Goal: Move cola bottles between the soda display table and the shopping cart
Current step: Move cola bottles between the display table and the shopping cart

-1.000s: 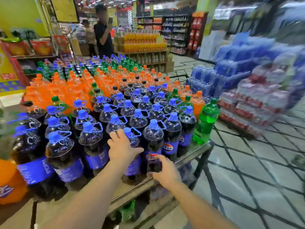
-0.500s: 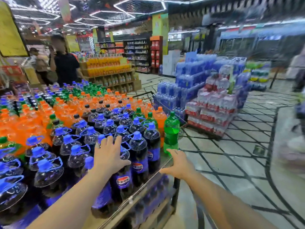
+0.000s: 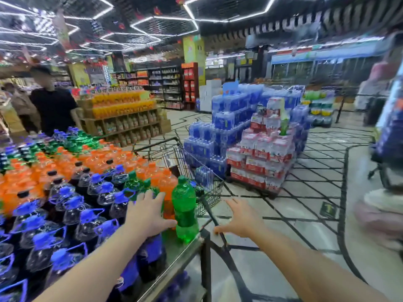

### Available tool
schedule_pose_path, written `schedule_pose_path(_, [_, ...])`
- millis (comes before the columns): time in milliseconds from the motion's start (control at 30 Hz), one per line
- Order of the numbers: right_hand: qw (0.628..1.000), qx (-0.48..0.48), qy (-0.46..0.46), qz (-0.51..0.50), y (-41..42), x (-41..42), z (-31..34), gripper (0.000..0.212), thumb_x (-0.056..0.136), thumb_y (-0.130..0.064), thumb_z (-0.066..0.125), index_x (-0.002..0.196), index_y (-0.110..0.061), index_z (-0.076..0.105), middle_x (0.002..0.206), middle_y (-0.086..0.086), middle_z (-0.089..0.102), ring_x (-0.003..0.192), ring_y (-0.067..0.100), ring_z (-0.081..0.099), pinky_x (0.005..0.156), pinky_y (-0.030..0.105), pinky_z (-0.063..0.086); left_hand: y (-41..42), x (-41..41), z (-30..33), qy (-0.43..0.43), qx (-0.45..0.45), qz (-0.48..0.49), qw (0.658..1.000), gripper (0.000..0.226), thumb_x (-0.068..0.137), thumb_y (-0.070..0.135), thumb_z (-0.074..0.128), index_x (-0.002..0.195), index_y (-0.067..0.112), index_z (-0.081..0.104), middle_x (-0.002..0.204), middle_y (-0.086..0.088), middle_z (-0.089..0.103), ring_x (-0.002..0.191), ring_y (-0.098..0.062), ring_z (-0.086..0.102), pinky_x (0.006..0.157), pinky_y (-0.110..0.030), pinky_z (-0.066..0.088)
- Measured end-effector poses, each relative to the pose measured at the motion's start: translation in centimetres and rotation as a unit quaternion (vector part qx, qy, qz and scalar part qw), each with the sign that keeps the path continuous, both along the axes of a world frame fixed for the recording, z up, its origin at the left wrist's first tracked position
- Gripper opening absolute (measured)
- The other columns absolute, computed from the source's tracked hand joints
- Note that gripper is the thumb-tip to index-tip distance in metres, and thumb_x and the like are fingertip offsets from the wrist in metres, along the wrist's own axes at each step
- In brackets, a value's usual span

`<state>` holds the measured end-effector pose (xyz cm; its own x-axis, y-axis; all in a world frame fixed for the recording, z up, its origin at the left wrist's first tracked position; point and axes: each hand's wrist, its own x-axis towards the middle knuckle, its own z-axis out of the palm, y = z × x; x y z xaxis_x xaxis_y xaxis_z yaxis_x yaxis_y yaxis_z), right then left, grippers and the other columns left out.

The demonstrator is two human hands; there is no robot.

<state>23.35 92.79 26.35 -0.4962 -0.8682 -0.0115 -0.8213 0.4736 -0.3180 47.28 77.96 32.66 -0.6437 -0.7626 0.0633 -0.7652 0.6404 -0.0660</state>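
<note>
Left hand [image 3: 150,212] flat, fingers spread over blue-capped cola bottles [image 3: 87,223], right hand [image 3: 238,221] splayed empty, steel table [image 3: 183,251] edge, wire shopping cart [image 3: 202,177], labels blurred.

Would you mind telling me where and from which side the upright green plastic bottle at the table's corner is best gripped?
Probably around the narrowed waist of the green plastic bottle, coming from its right, the open aisle side. It stands upright at the metal table's corner, with orange bottles crowding behind and the left hand beside it; the open right hand has clear access.

cola bottles [image 3: 87,225]: glossy clear plastic | shopping cart [image 3: 202,171]: metal wire | display table [image 3: 185,251]: smooth dull metal
</note>
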Motion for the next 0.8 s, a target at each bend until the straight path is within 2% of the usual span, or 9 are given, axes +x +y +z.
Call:
schedule_pose_path(67, [1.0, 0.009, 0.001, -0.003, -0.2, -2.6, 0.2, 0.114, 0.073, -0.075, 0.075, 0.162, -0.03, 0.021, 0.167, 0.002, 0.025, 0.154, 0.027, 0.02, 0.121, 0.042, 0.027, 0.0, -2.6, 0.3, 0.009, 0.012, 0.001, 1.0, 0.103, 0.073, 0.086, 0.066, 0.156, 0.032, 0.036, 0.145, -0.004, 0.043, 0.141, -0.031, 0.042, 0.106, -0.049, 0.048])
schedule_pose_path(167, [1.0, 0.013, 0.001, -0.014, -0.4, -7.4, 0.0, 0.119, 0.068, -0.083, 0.071, 0.162, -0.031, 0.021, 0.165, 0.001, 0.03, 0.154, 0.03, 0.019, 0.123, 0.047, 0.027, -0.2, -7.4, 0.0, 0.003, 0.023, -0.003, 1.0, 0.107, 0.075, 0.086, 0.064, 0.161, 0.032, 0.03, 0.151, -0.005, 0.04, 0.144, -0.031, 0.039, 0.108, -0.049, 0.047])
schedule_pose_path(300, [1.0, 0.012, -0.013, -0.02, -1.2, -12.7, 0.3, 0.116, 0.067, -0.081, 0.074, 0.161, -0.033, 0.023, 0.163, -0.001, 0.033, 0.154, 0.027, 0.02, 0.122, 0.048, 0.03, -0.9, -12.8, -0.5, -0.01, 0.032, -0.016, 0.999, 0.107, 0.076, 0.089, 0.06, 0.162, 0.035, 0.028, 0.158, -0.008, 0.038, 0.148, -0.032, 0.038, 0.115, -0.051, 0.042])
schedule_pose_path(433, [1.0, 0.012, -0.01, -0.015, -2.6, -17.1, 0.5, 0.114, 0.07, -0.079, 0.073, 0.161, -0.03, 0.025, 0.164, -0.004, 0.031, 0.153, 0.023, 0.021, 0.124, 0.046, 0.026, -2.5, -18.0, -0.4, -0.02, 0.048, -0.026, 0.998, 0.106, 0.077, 0.089, 0.06, 0.162, 0.034, 0.028, 0.155, -0.007, 0.04, 0.146, -0.031, 0.04, 0.112, -0.052, 0.045])
schedule_pose_path(633, [0.999, 0.048, -0.003, -0.009, -6.7, -23.6, 0.4, 0.113, 0.074, -0.074, 0.075, 0.162, -0.029, 0.021, 0.166, -0.001, 0.027, 0.154, 0.024, 0.019, 0.124, 0.044, 0.026, -7.8, -26.1, -1.6, -0.029, 0.081, -0.018, 0.996, 0.107, 0.076, 0.088, 0.063, 0.162, 0.033, 0.028, 0.16, -0.01, 0.037, 0.145, -0.033, 0.042, 0.111, -0.053, 0.047])
schedule_pose_path(800, [0.996, 0.084, 0.011, 0.003, -12.5, -30.1, -0.1, 0.115, 0.073, -0.079, 0.071, 0.162, -0.026, 0.021, 0.167, -0.001, 0.025, 0.154, 0.023, 0.021, 0.122, 0.045, 0.03, -14.4, -33.0, -3.8, -0.042, 0.131, -0.008, 0.991, 0.117, 0.071, 0.09, 0.063, 0.165, 0.031, 0.025, 0.159, -0.013, 0.038, 0.142, -0.035, 0.044, 0.112, -0.054, 0.047])
